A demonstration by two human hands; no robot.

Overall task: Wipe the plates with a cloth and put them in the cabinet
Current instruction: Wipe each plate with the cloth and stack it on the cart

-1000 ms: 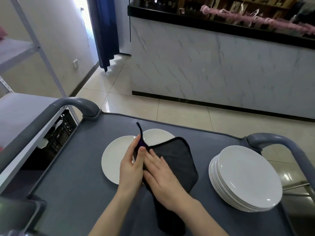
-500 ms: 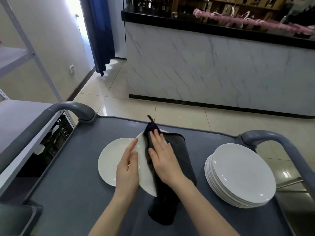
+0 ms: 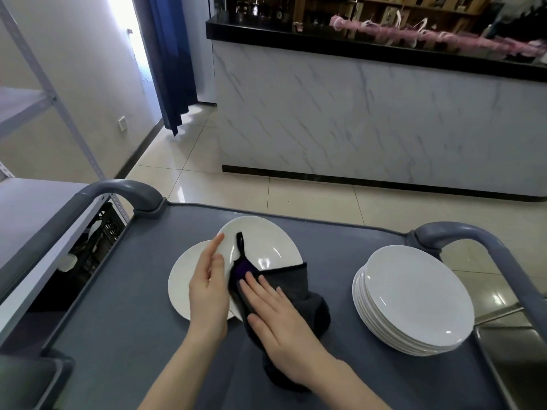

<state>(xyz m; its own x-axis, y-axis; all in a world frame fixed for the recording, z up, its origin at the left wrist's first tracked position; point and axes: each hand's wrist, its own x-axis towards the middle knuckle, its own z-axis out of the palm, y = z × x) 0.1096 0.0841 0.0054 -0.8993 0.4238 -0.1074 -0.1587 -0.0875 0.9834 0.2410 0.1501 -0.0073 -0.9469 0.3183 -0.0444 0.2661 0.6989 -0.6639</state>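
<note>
On the grey surface [image 3: 118, 321], our left hand [image 3: 208, 288] steadies a tilted plate [image 3: 263, 247], right hand [image 3: 275, 318] presses cloth [image 3: 299, 291] onto it — both grips apart.

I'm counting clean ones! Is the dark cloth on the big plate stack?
No, the dark grey cloth lies under the right hand on a separate round white plate, apart from the stack of white plates.

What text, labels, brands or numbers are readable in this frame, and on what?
No text can be read.
On the plates, the cloth and the cart: no print, logo or number shows.
On the shelf items behind the counter: any labels are too small and blurred to read.
On the wall socket: no marking shows.
</note>
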